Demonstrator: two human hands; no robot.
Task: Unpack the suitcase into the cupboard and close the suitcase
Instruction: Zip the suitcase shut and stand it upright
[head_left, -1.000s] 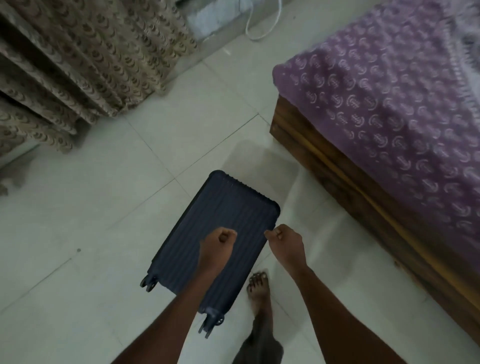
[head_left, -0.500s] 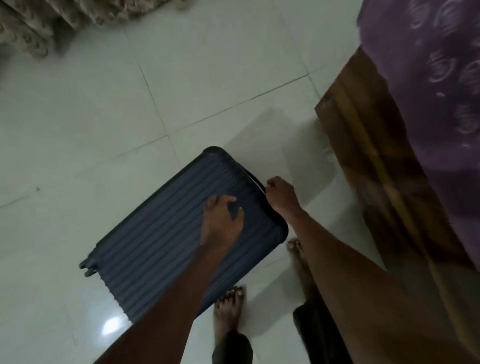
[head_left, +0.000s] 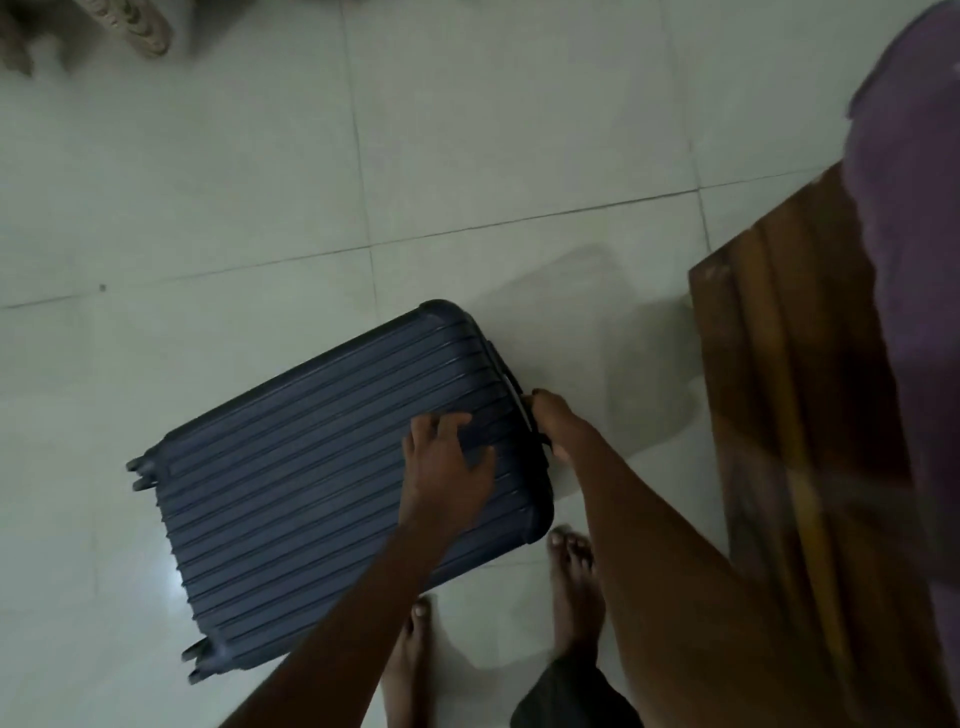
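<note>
While the case (head_left: 332, 483) lies flat and shut on the tiled floor (head_left: 234, 171), nothing of the unpacking looks begun: its ribbed lid is down, no clothes show anywhere, and no cupboard is in view. The case rests just left of the wooden bed frame (head_left: 800, 415), wheels pointing away from the bed, with a strip of bare tile between the two. Both of the person's bare feet stand close against the case's near edge

The left hand (head_left: 447, 467) lies palm-down on the lid near the end that faces the bed, fingers spread and lightly bent over the ribs, gripping nothing. The right hand (head_left: 558, 423) is at that same end of the case, its fingers curled round what seems to be the dark handle or the rim there; the blur keeps me from saying which, or whether it is working a zip

My reading is that the case has only just been laid down for opening. Everything is left to do: undo the fastening, lift the lid, carry the contents to the cupboard, then shut the case again. A purple bedspread (head_left: 914, 260) covers the bed above the frame
</note>
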